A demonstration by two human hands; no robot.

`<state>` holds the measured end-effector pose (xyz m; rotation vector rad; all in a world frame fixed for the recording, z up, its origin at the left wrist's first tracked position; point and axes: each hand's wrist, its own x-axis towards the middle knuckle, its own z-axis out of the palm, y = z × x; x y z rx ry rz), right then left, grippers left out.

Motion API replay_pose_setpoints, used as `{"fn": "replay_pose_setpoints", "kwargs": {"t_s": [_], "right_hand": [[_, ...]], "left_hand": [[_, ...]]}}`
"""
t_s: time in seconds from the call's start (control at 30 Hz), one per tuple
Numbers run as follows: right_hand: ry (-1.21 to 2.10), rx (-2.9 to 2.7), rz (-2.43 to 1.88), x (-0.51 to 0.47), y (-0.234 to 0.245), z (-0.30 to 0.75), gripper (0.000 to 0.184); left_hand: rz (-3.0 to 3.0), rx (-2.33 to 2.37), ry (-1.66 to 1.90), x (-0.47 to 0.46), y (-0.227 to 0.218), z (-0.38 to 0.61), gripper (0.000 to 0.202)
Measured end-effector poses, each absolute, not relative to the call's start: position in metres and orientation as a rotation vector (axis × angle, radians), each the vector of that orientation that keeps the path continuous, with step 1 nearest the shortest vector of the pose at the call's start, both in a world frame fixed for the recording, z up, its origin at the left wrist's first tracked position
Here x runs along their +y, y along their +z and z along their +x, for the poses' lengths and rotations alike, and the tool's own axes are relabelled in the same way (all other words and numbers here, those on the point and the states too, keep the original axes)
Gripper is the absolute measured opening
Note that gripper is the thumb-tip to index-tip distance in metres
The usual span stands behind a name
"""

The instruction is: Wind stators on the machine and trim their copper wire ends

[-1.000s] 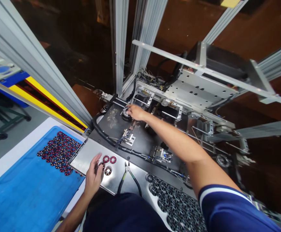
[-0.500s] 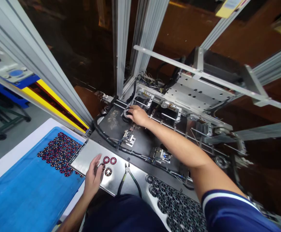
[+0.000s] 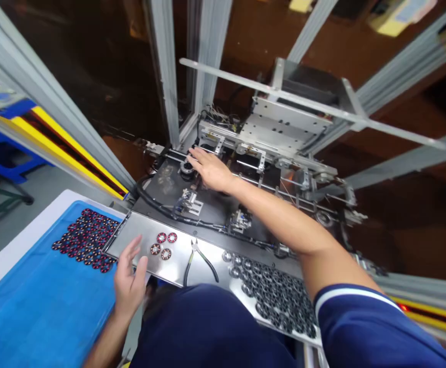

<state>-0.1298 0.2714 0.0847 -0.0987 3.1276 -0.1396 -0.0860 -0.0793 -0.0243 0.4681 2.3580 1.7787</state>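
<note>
Head view:
1. L hand point(image 3: 128, 281): thumb & fingers spread, crossing near edge of metal tabletop point(image 3: 142, 225); gap btwn it & four small rings point(image 3: 172, 237).
2. R hand point(image 3: 212, 171): palm down, fingers spread, reaching over black plate point(image 3: 165, 186). Fingertips right by round holder point(image 3: 186, 171) w/ silver top; can't tell if touching.
3. Rings lie flat in two pairs, L part of tabletop. Pliers point(image 3: 195, 247) just R of them, handles apart twd person; strip of metal btwn pliers & dark cups point(image 3: 280, 294).
4. Blue tray point(image 3: 31, 306), L side: ring batch point(image 3: 87, 240) packed tight twd far R corner, nr tabletop's L end.
5. Cups crowd R half of tabletop, approx in rows.
6. Black cable point(image 3: 157, 209) runs along plate's near side; metal post point(image 3: 165, 66) behind; grey floor point(image 3: 44, 191) far L.
</note>
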Motion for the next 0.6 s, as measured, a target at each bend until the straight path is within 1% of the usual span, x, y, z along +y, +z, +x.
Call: {"fn": "replay_pose_setpoints", "kwargs": {"t_s": [0.1,0.2,0.27,0.37,0.43,0.5,0.6], "right_hand": [[-0.233,3.361,-0.231,0.259,0.111,-0.069,0.056],[-0.395,3.515,-0.363,0.234,0.106,0.018,0.052],[-0.452,3.513,-0.214,0.211,0.080,0.078,0.043],[-0.396,3.430,0.114,0.176,0.023,0.149,0.026],[-0.341,3.392,0.284,0.155,-0.013,0.177,0.022],[-0.300,3.347,0.413,0.138,-0.039,0.190,0.023],[-0.289,3.280,0.482,0.123,-0.057,0.190,0.022]], "left_hand": [[0.534,2.370,1.749,-0.080,-0.017,-0.077,0.050],[0.616,2.340,1.699,-0.076,-0.013,-0.065,0.049],[0.685,2.319,1.689,-0.073,-0.011,-0.056,0.047],[0.792,2.296,1.653,-0.067,-0.009,-0.047,0.039],[0.865,2.281,1.591,-0.061,-0.007,-0.043,0.031],[0.939,2.262,1.521,-0.054,-0.004,-0.041,0.027],[1.023,2.226,1.434,-0.043,0.003,-0.038,0.026]]}}
